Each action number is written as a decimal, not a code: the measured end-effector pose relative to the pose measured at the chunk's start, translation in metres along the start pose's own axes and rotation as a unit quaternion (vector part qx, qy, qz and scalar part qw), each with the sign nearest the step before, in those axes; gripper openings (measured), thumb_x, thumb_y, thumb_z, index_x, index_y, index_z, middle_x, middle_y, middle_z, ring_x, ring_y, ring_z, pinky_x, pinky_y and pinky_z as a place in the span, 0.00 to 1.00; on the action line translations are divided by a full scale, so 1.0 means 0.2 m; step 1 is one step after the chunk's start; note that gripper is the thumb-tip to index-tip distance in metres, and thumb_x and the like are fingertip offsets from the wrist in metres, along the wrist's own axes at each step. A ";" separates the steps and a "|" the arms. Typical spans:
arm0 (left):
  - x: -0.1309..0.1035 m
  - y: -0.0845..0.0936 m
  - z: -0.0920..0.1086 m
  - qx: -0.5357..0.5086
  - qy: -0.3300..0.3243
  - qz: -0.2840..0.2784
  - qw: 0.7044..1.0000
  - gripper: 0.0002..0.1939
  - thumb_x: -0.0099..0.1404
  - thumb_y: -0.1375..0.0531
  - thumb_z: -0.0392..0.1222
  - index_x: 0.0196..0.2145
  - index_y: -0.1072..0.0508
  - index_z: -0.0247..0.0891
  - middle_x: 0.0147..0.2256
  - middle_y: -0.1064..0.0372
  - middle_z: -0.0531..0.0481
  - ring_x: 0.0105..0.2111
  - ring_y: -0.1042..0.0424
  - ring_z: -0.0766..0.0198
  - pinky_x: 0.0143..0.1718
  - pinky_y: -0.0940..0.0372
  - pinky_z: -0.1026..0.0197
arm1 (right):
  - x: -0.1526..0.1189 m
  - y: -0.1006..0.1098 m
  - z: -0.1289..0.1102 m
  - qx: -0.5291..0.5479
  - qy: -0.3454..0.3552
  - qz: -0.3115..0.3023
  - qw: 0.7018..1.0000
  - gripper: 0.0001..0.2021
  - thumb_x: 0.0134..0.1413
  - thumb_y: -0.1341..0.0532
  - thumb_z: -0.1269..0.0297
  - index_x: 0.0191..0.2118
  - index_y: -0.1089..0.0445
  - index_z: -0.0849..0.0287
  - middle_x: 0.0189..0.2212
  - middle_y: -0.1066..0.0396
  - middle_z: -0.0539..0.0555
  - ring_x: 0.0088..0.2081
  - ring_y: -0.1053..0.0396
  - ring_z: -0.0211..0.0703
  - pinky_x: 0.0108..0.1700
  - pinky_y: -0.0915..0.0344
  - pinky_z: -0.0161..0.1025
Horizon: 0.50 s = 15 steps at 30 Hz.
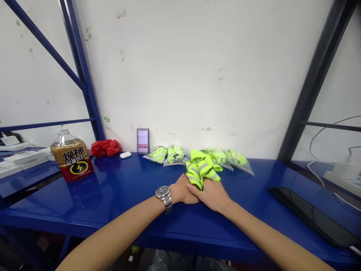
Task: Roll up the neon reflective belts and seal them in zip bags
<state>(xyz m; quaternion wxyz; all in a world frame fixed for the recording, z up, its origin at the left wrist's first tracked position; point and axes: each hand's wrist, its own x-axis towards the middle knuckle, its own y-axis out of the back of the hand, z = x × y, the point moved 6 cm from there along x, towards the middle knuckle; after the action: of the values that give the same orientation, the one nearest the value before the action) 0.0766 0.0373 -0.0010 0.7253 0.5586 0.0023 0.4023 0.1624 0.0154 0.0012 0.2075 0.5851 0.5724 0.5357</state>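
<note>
both our hands, left hand [180, 192] & right hand [212, 194], clamped on hi-vis strap bundle [202, 168] | soft, light, springy loops | grip mid-bundle | bagged ones [166, 154] at 11 o'clock on worktop [118, 195]

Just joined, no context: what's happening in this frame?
A person has both hands together on a blue shelf, the left hand and right hand gripping a bundle of neon yellow reflective bands. Behind it, several bagged bands lie along the wall. A drink bottle stands at left, a dark tablet lies at right.
</note>
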 end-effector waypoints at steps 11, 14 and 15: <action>0.00 -0.01 -0.02 0.039 -0.006 -0.006 0.999 0.12 0.54 0.38 0.50 0.32 0.27 0.40 0.41 0.28 0.39 0.45 0.33 0.40 0.50 0.43 0.40 | 0.03 -0.08 0.00 -0.102 0.144 -0.083 0.981 0.16 0.60 0.52 0.70 0.38 0.26 0.61 0.39 0.25 0.65 0.42 0.29 0.55 0.46 0.39 0.45; 0.00 -0.01 -0.05 0.028 0.020 -0.045 0.998 0.20 0.53 0.37 0.55 0.39 0.26 0.41 0.46 0.30 0.38 0.48 0.35 0.37 0.51 0.43 0.39 | 0.04 -0.06 0.01 -0.154 0.132 -0.093 0.975 0.20 0.64 0.56 0.67 0.38 0.27 0.62 0.35 0.25 0.65 0.37 0.28 0.55 0.43 0.38 0.46; 0.00 -0.01 -0.06 0.018 0.027 -0.056 0.998 0.21 0.52 0.36 0.55 0.41 0.26 0.41 0.48 0.31 0.39 0.49 0.36 0.37 0.51 0.43 0.39 | 0.04 -0.06 0.02 -0.163 0.122 -0.095 0.974 0.21 0.64 0.57 0.67 0.38 0.27 0.63 0.34 0.25 0.65 0.36 0.28 0.54 0.41 0.37 0.45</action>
<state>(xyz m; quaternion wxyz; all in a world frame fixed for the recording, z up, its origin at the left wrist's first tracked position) 0.0727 0.0474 -0.0068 0.7360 0.5598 0.0604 0.3758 0.1585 0.0272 -0.0068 0.2787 0.4159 0.5515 0.6672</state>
